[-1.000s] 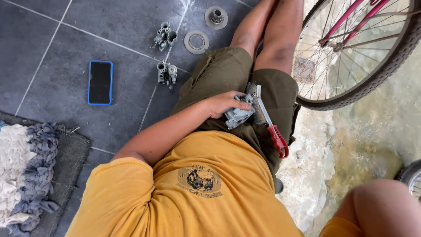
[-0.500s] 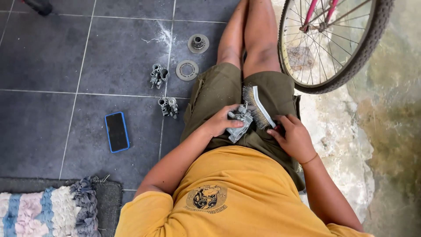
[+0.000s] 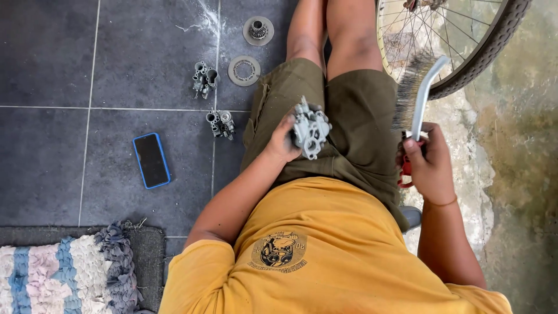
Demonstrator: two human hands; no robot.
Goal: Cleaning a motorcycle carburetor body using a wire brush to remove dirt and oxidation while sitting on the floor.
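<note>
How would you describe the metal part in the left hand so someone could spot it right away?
Start at the olive shorts in the lap. Above the left thigh, the left hand grips a grey cast metal part with round ports and small fittings. Two similar grey parts lie on the dark floor tiles; this is the only one held up.

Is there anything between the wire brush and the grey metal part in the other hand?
Nothing visible. The right hand holds the wire brush raised; the left hand holds the metal part over the lap.
</note>
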